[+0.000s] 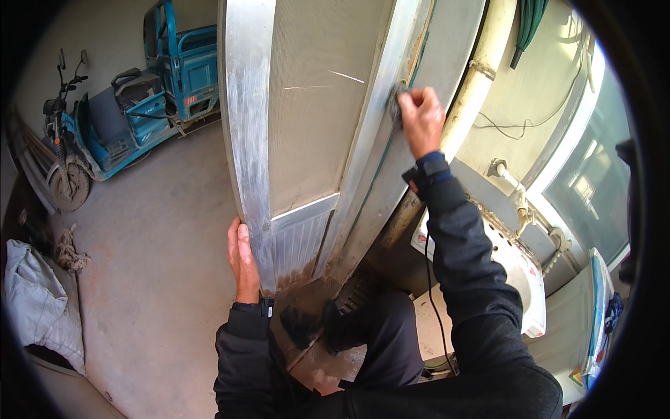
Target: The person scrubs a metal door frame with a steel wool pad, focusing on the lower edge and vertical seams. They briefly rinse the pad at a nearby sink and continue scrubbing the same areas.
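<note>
A metal-framed screen door (250,131) stands before me, its mesh panel (319,120) above a ribbed lower panel (301,241). My left hand (245,262) grips the door's free edge low down, thumb on the near face and fingers round the side. In my right hand (423,118) is a dark grey wad that looks like a steel wool scrubber (396,105). It presses on the metal at the hinge side, where the door meets the door frame (384,183). The fingers partly hide the wad. Whitish smears streak the door's metal.
A pale pipe (489,57) runs beside the frame. At right are a white washbasin (515,293), a tap (518,201) and a window (586,178). A folded green umbrella (528,26) hangs above. A blue cargo tricycle (136,115) and a white sack (39,298) stand at left.
</note>
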The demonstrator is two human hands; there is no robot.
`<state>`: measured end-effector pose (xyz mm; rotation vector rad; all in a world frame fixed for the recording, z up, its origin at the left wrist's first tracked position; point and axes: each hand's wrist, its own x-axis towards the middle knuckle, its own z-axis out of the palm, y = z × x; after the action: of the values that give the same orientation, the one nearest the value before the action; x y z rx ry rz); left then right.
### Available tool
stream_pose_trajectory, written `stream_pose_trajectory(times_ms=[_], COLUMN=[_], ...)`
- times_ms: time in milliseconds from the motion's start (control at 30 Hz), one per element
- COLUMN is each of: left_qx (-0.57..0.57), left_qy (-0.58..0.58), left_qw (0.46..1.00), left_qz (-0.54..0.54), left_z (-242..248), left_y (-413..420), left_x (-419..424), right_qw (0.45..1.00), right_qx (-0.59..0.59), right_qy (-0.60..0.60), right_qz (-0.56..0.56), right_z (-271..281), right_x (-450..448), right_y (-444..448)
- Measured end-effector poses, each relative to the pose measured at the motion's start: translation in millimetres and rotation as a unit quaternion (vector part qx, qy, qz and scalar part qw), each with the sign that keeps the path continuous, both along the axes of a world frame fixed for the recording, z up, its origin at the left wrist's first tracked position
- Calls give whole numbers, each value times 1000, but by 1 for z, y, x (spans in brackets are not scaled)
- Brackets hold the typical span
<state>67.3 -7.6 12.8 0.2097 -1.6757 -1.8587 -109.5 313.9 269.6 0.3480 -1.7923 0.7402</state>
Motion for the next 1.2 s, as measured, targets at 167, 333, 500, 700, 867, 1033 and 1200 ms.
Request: stream_pose_trajectory(times_ms=[167, 333, 500, 700, 867, 1033, 1200], left_qx=[21, 4, 9, -6, 26, 11, 10], left_qy=[18, -13, 10, 1, 12, 21, 22], left_qw=[1000, 1000, 1000, 1000, 1000, 1000, 1000], left_qz=[-4, 11, -10, 15, -4, 12, -2], left_z=[1, 1, 3, 3, -4, -10, -12], left_y=[-1, -1, -1, -3, 0, -2, -3], left_x=[-5, 1, 2, 1, -6, -9, -10], right_qw=[1000, 999, 999, 997, 1000, 993, 1000], right_qx=[-17, -8, 8, 4, -11, -17, 9], right_qy=[-1, -32, 40, -77, 14, -119, 18], right_qz=[1, 6, 8, -5, 17, -6, 20], right_z=[-15, -9, 2, -22, 4, -19, 9], right_x=[8, 11, 1, 18, 2, 17, 1], right_y=[-7, -5, -1, -6, 0, -6, 6])
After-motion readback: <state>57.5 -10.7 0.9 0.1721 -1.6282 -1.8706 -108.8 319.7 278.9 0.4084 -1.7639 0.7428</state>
